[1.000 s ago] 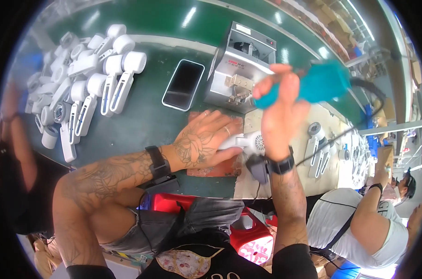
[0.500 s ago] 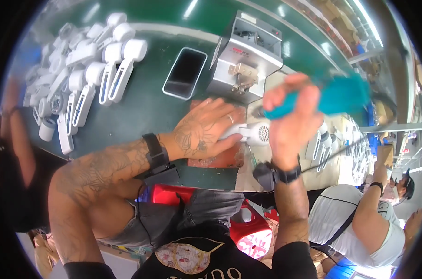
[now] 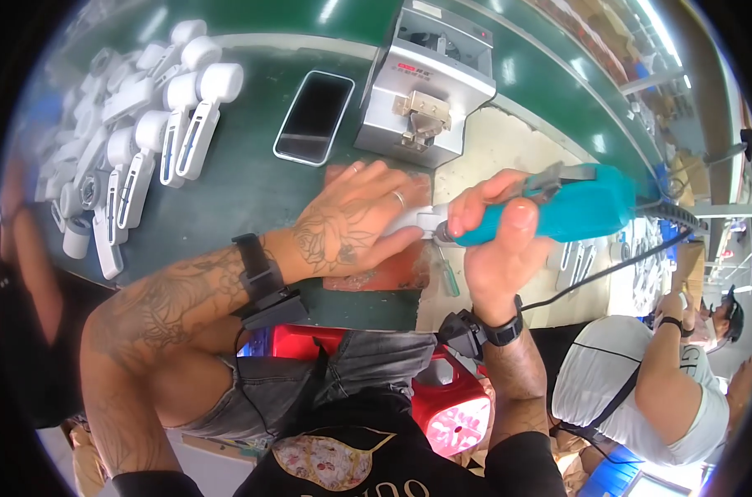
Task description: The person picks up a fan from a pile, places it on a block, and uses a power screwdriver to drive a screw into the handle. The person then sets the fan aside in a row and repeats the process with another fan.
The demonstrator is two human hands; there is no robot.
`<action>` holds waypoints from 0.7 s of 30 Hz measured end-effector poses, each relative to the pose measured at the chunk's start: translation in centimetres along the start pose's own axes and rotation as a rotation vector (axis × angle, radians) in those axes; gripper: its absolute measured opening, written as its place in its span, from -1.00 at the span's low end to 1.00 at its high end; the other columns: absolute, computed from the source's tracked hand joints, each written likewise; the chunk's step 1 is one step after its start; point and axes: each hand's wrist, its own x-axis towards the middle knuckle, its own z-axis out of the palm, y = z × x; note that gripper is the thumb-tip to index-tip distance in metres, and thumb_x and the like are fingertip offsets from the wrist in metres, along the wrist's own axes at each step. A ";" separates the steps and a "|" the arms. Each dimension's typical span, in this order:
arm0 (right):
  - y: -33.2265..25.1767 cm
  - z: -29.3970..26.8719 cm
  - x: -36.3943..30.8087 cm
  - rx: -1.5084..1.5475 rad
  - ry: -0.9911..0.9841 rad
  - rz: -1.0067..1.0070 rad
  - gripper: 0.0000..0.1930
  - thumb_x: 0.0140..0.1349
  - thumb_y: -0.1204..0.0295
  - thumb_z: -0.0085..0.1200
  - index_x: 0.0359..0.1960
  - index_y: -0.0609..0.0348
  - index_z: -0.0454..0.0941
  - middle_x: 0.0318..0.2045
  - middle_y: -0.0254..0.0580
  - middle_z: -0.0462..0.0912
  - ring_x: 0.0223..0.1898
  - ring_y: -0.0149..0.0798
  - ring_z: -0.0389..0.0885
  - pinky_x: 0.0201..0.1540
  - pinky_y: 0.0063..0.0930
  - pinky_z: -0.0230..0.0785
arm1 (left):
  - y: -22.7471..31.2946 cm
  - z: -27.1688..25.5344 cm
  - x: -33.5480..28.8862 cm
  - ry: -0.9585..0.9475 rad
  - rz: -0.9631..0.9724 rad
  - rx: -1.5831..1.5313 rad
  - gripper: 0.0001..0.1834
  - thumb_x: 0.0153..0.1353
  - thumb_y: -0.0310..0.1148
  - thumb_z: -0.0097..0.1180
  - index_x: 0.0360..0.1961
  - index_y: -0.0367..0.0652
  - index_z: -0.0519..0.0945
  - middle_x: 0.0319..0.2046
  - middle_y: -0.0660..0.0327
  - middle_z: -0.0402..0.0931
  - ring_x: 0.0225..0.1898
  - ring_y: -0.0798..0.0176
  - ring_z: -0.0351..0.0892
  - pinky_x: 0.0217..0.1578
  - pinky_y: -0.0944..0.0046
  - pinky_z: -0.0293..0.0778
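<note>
My left hand (image 3: 355, 222) is closed around a small white handheld fan (image 3: 426, 221), pressing it down over a reddish-brown pad (image 3: 384, 277). Most of the fan lies hidden beneath my fingers and behind the tool. In my right hand (image 3: 502, 263) is a teal electric screwdriver (image 3: 590, 203), held nearly level with its cable end to the right. Its tip meets the fan just beside my left fingertips; the exact contact spot is hard to see. Below that tip, a small screwdriver with a teal handle (image 3: 450, 278) lies on a beige sheet (image 3: 496, 141).
Many white fans (image 3: 202, 124) are heaped on the left of the green table (image 3: 252, 178). A phone (image 3: 314, 118) lies near a grey metal machine (image 3: 426, 91). More fans (image 3: 576, 261) lie to the right. A black cable (image 3: 595, 277) crosses there. Another person (image 3: 633, 389) sits at right.
My right hand has brought the electric screwdriver down and left, onto the fan, so the fan's round vented head is now covered. My left hand keeps its hold. The view has shifted slightly.
</note>
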 end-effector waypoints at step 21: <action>-6.2 -0.2 -4.7 0.358 0.248 -0.172 -0.49 0.42 -0.16 -0.07 -0.26 0.11 0.33 -0.60 -0.44 0.22 -0.59 -0.49 0.15 -0.51 -0.57 0.05 | 1.4 -5.3 -2.1 0.197 0.171 0.104 -0.67 0.14 -0.26 0.21 -0.07 -0.11 0.60 -0.19 0.10 0.58 -0.10 0.04 0.60 -0.06 0.08 0.53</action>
